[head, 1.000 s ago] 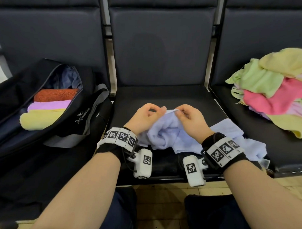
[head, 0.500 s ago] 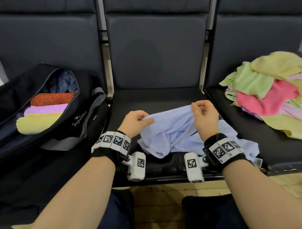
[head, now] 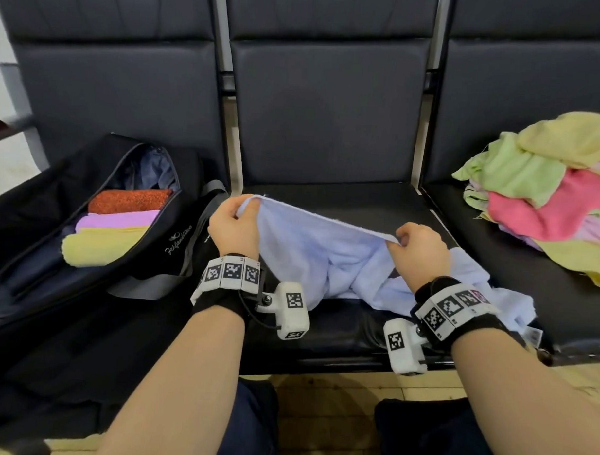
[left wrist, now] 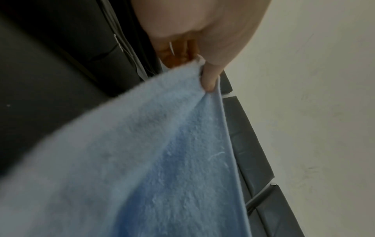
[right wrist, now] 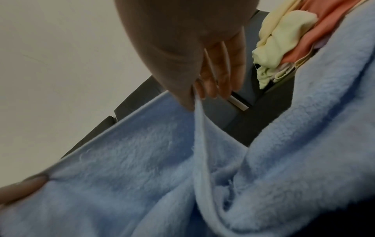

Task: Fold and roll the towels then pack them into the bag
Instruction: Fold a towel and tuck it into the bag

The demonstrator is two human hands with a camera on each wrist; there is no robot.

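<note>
Three rolled towels (head: pixel 122 217) in one bag (head: pixel 36 252); three seats (head: pixel 329 126).

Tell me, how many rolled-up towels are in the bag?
3, side by side in the open bag: orange roll at the back, purple roll in the middle, yellow roll in front. More may be hidden.

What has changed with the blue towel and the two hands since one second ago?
The left hand and the right hand moved apart, pulling one edge of the blue towel out straight; earlier they pinched it bunched close together. Both still pinch it. The bag and the towel pile stayed as before.
</note>
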